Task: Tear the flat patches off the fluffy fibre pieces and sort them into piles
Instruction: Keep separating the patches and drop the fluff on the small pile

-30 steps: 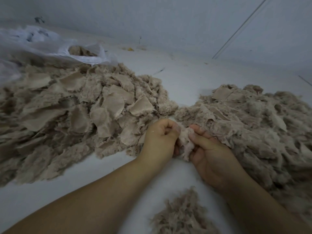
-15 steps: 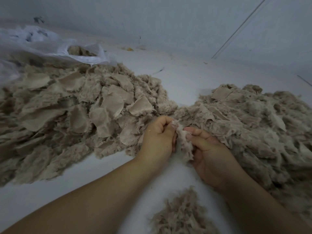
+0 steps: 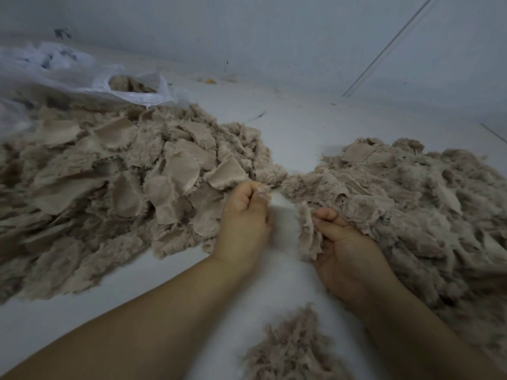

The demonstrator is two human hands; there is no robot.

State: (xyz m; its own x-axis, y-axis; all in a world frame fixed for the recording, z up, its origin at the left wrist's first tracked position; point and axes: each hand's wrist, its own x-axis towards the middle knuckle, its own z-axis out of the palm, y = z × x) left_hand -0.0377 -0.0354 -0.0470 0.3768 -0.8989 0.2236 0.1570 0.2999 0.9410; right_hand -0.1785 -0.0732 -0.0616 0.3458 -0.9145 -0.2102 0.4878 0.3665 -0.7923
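My right hand (image 3: 348, 256) grips a fluffy beige fibre piece (image 3: 308, 234) just left of the big fluffy pile (image 3: 411, 204). A hand's width to the left, my left hand (image 3: 244, 215) is curled in a fist and pinches a small torn scrap (image 3: 264, 190) at its fingertips. It hovers at the edge of the left pile (image 3: 123, 187), where many flat woven patches lie on top. The two hands are apart, with bare white floor between them.
A third, small heap of fibre (image 3: 290, 349) lies near the bottom edge between my forearms. A white plastic bag (image 3: 90, 75) holding more beige material sits at the back left. A pale wall runs behind the white floor (image 3: 301, 127).
The hands were together on one fibre piece; they have pulled apart. The left hand moved up and left with a scrap, while the right kept the fluffy part.
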